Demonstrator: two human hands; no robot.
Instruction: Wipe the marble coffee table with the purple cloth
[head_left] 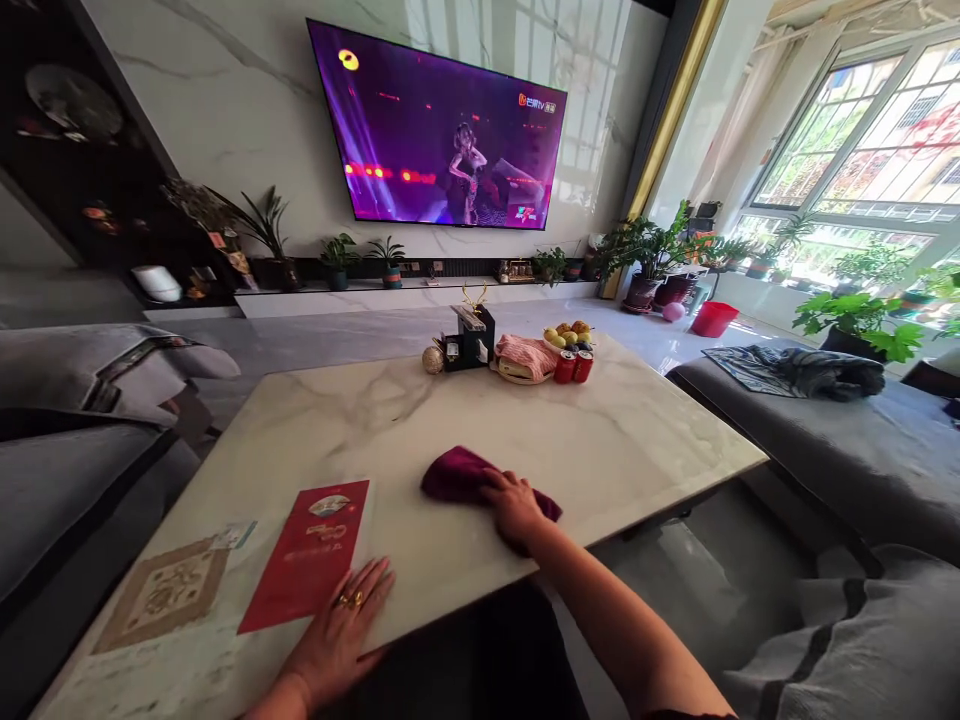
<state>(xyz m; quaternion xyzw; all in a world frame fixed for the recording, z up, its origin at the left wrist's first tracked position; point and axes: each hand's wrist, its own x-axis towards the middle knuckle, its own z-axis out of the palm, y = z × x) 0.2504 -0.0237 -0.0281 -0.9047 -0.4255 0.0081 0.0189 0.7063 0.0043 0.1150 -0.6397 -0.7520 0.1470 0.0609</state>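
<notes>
Cloth (459, 476) under the right grip (516, 510), fingers (502, 484) over it, closure unclear; left grip (351, 606) flat on table (600, 440).

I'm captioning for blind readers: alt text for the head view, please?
A person's right hand is on a purple cloth on a marbled table; the left hand lies at the corner of a red leaflet. A lit television hangs beyond.

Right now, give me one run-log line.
right hand: on maroon cloth | left hand: flat on marble-look table, by red printed card | far end: red cans
</notes>
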